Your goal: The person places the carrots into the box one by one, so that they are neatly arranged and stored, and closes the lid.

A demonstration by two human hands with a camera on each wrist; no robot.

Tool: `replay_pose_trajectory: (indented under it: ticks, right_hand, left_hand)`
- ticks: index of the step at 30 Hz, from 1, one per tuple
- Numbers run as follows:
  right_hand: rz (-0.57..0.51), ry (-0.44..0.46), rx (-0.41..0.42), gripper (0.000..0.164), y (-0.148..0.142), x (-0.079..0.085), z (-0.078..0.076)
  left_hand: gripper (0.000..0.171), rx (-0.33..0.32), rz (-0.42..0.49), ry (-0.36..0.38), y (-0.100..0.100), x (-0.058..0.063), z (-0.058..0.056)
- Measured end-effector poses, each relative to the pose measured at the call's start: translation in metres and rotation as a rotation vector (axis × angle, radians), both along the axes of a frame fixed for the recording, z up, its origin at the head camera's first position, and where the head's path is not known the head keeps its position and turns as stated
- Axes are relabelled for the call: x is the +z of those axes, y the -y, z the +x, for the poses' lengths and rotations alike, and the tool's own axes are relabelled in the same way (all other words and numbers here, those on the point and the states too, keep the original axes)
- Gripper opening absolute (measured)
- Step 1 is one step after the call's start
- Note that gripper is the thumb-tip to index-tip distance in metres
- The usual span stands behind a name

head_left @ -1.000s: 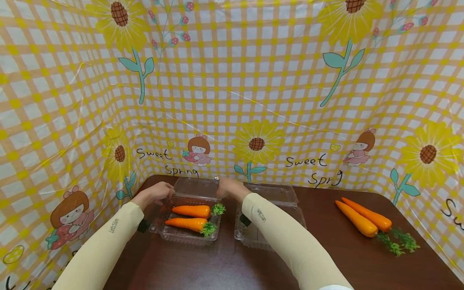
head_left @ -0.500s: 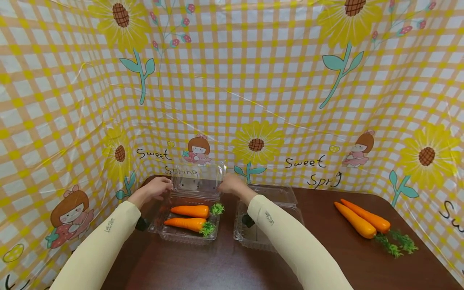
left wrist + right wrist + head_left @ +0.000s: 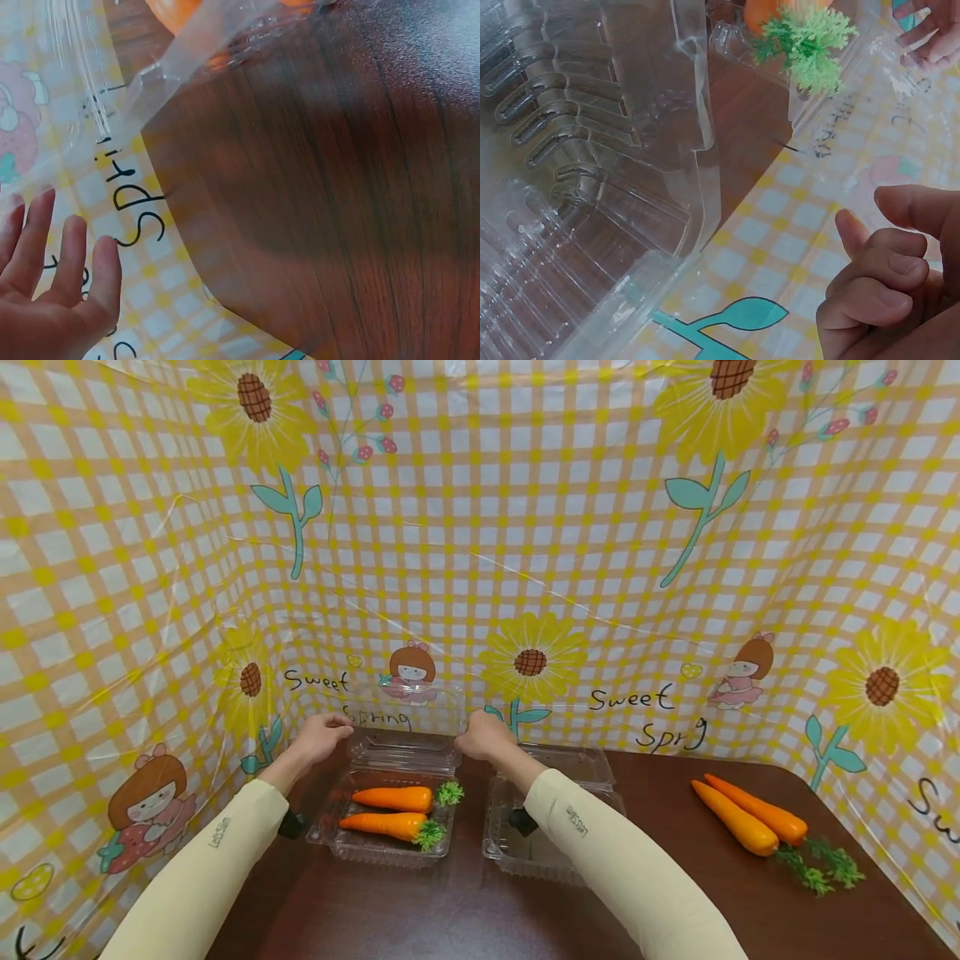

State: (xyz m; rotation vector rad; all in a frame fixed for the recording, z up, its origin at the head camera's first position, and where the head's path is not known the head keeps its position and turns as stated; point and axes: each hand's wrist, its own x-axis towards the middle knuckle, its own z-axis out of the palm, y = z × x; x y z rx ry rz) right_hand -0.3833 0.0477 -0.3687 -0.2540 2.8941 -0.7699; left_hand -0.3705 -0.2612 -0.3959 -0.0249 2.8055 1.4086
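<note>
A clear plastic clamshell box (image 3: 390, 857) stands left of centre, its hinged lid (image 3: 405, 714) raised nearly upright behind the base. Two orange carrots (image 3: 386, 825) with green tops lie side by side in it. My left hand (image 3: 318, 739) pinches the lid's left edge near the top; in the left wrist view the other fingers (image 3: 73, 247) spread loosely. On the lid's right edge, my right hand (image 3: 486, 737) holds on with thumb and forefinger, and its other fingers (image 3: 862, 300) are curled. The lid is see-through, so the exact contact is faint.
A second clear clamshell box (image 3: 501, 860) stands open just right of the first, partly under my right forearm. Two more carrots (image 3: 738, 818) with leafy tops lie at the table's right. A checked, flowered cloth (image 3: 450, 527) hangs close behind and at both sides.
The left box's lid has swung up from lying back to nearly upright. Both hands have risen along with its edges. The carrots have stayed put.
</note>
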Motion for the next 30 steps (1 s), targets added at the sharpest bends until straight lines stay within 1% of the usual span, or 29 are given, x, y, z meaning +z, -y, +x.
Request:
replay_pose_trajectory:
  ticks: [2,7,9,13,17,21,25,27,30]
  right_hand:
    - [0.0,-0.023,0.014,0.022,-0.001,0.002,0.004]
    - [-0.003,-0.045,0.052,0.048,-0.003,0.005,0.013]
    - [-0.011,-0.054,0.063,0.053,-0.003,0.007,0.016]
    - [-0.036,-0.08,0.092,0.056,-0.004,0.009,0.023]
    - [-0.044,-0.126,0.125,0.054,-0.006,0.011,0.031]
    - [-0.051,-0.155,0.151,0.046,-0.009,0.012,0.04]
    - [-0.07,-0.154,0.185,0.039,-0.012,0.011,0.047]
    - [-0.083,-0.154,0.208,0.032,-0.014,0.01,0.05]
    - [-0.107,-0.143,0.24,0.019,-0.016,0.009,0.056]
  left_hand:
    - [0.037,0.014,0.006,-0.012,-0.001,0.002,0.003]
    - [0.038,0.044,-0.026,-0.069,-0.002,0.005,0.014]
    - [0.037,0.055,-0.05,-0.095,-0.001,0.006,0.018]
    - [0.036,0.056,-0.074,-0.127,0.002,0.007,0.028]
    - [0.036,0.066,-0.127,-0.174,0.005,0.007,0.036]
    - [0.033,0.059,-0.177,-0.214,0.008,0.007,0.045]
    - [0.033,0.037,-0.2,-0.209,0.01,0.007,0.056]
    - [0.034,0.023,-0.21,-0.205,0.011,0.007,0.063]
    - [0.034,0.008,-0.238,-0.218,0.013,0.006,0.073]
